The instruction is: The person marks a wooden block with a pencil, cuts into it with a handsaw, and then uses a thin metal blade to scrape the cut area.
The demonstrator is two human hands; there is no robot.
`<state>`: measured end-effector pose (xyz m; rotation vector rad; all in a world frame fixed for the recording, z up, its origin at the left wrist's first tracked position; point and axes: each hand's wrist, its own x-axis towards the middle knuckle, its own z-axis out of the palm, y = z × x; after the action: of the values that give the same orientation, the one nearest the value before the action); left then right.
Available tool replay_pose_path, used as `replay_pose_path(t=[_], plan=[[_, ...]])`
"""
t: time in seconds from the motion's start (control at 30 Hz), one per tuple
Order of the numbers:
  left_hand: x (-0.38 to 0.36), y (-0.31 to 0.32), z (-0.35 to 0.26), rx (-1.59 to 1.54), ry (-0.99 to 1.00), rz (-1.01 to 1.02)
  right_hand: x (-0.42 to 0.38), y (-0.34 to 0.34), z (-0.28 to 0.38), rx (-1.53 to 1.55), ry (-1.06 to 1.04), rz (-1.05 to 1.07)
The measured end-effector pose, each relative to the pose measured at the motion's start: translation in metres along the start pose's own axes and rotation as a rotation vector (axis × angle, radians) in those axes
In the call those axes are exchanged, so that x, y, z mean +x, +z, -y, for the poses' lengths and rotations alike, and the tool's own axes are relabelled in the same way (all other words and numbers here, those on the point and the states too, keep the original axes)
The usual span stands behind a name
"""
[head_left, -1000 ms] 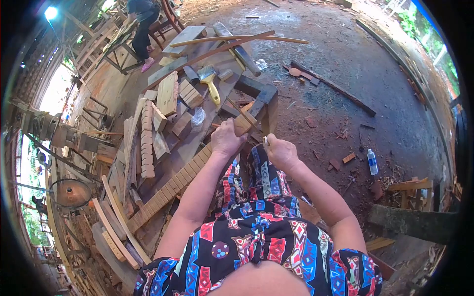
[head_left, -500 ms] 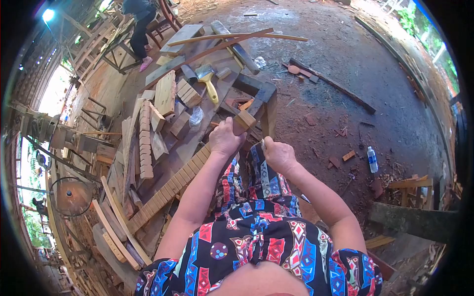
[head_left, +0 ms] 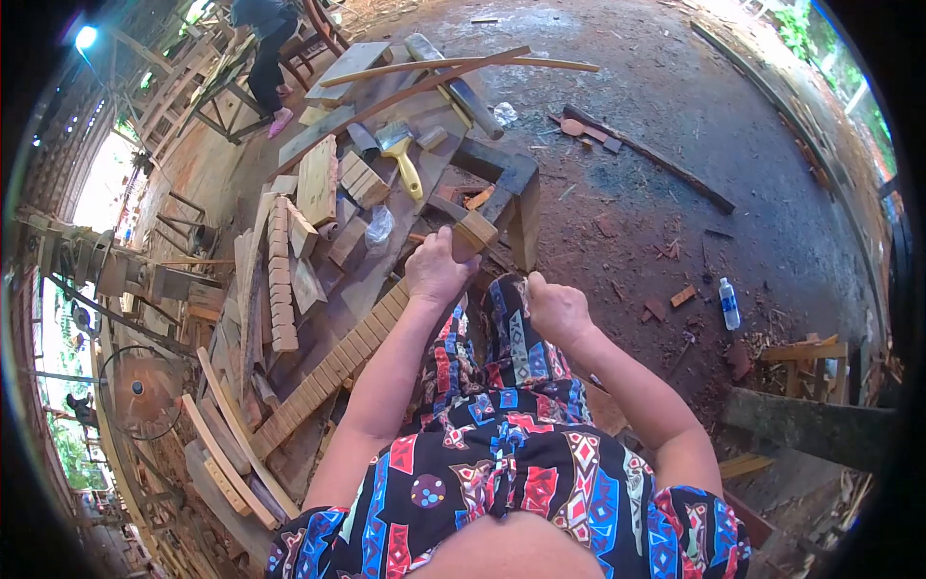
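My left hand [head_left: 439, 270] is closed around the upper end of a long notched wooden strip [head_left: 347, 347], which slants down to the lower left. A wooden block end [head_left: 476, 232] shows just past its fingers, beside a dark wooden frame [head_left: 511, 174]. My right hand [head_left: 559, 311] is closed above my right knee, fingers pressed together on something small and pale that I cannot make out. Left of the frame, a brush [head_left: 403, 159] with a yellow handle lies near some wood blocks [head_left: 365, 180] and a crumpled plastic bag [head_left: 380, 225].
A person [head_left: 270, 58] stands at the upper left by a wooden trestle. A water bottle [head_left: 728, 304] is on the floor at right, near wood scraps [head_left: 683, 295]. A fan [head_left: 140, 389] stands at left. Curved wooden strips [head_left: 241, 439] lie at lower left.
My right hand has shifted slightly right and down, away from the dark frame. My left hand stays closed on the notched strip. The view has shifted slightly.
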<state>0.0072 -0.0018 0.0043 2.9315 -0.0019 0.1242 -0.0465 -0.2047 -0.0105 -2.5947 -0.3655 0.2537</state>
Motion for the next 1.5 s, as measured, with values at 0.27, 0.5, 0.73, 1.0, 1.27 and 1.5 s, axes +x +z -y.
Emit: replay_pose_path(t=[0.27, 0.5, 0.73, 1.0, 1.27, 1.5], plan=[[0.001, 0.000, -0.001, 0.008, -0.018, 0.024, 0.029, 0.005, 0.014, 0.037, -0.035, -0.069], [0.000, 0.000, 0.001, -0.020, 0.008, 0.008, -0.006, 0.000, 0.005, -0.022, 0.039, 0.016], [0.001, -0.006, -0.002, 0.013, -0.017, 0.037, 0.034, 0.001, 0.018, 0.011, -0.009, -0.054], [0.000, -0.002, 0.001, -0.019, 0.004, 0.011, 0.000, -0.002, 0.004, -0.026, 0.023, -0.018], [0.000, -0.005, -0.001, -0.022, -0.003, 0.010, 0.019, -0.001, 0.015, 0.023, 0.020, -0.015], [-0.001, -0.005, -0.002, -0.039, -0.007, 0.012, 0.018, -0.001, 0.016, -0.026, 0.042, 0.020]])
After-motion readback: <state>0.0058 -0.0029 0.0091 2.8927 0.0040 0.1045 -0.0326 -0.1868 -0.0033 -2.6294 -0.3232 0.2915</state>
